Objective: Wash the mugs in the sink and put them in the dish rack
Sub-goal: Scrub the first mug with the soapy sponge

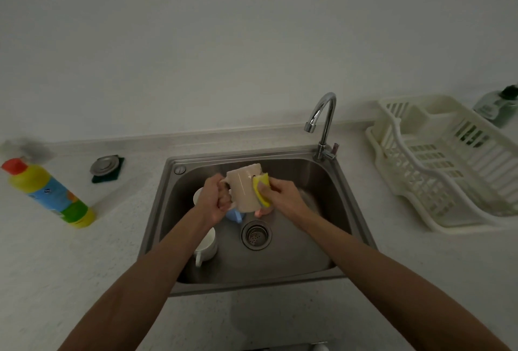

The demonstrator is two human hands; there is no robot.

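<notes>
Over the steel sink, my left hand grips the handle of a beige mug, held tilted above the basin. My right hand holds a yellow sponge pressed against the mug's right side. In the basin lie a white mug at the front left, a blue mug partly hidden under my left hand, and another white mug behind my left wrist. The white dish rack stands on the counter to the right with nothing visible in it.
A chrome faucet rises at the sink's back right; no water shows. A yellow detergent bottle with a red cap stands on the left counter. A metal sink stopper lies on a dark green pad. The drain strainer is mid-basin.
</notes>
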